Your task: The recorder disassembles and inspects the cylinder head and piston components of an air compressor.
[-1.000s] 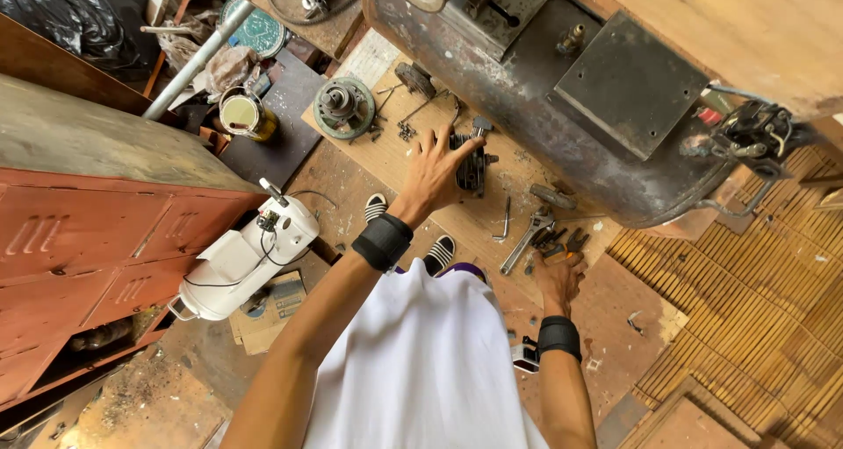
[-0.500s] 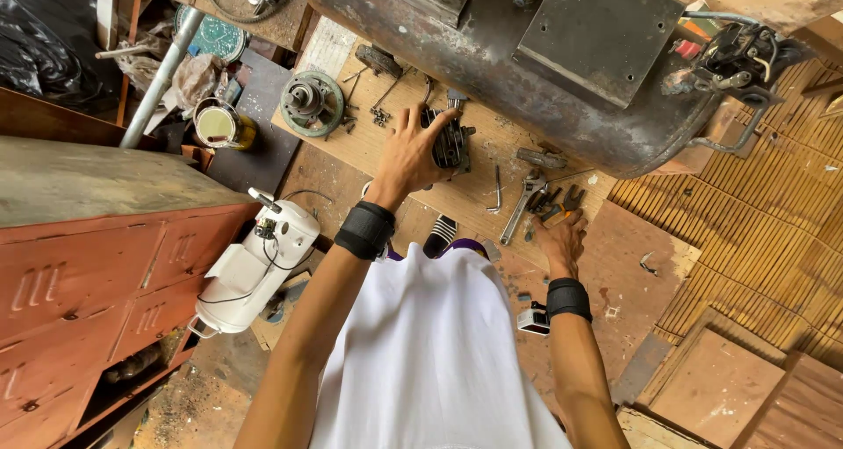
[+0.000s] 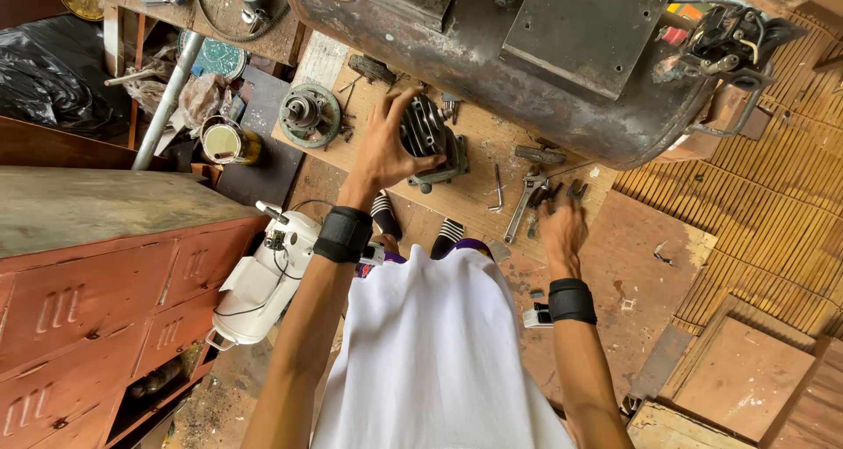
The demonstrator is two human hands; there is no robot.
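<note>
Finned cylinder head (image 3: 428, 133) now clamped in left hand (image 3: 386, 150) fingers; right hand (image 3: 562, 225) open, as before.

At the upper centre a dark grey finned cylinder head (image 3: 428, 133) is seen. Black wristbands (image 3: 343, 235) and a white shirt (image 3: 435, 352) are worn. At the left, a rust-red cabinet (image 3: 88, 300) is shown. Black and white stripes are seen on the socks (image 3: 384, 215).

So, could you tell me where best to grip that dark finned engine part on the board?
Probably across its rounded finned top, from above: the finned cylinder stands on its flat base, and the left hand already wraps that top. The fins should help grip.
</note>
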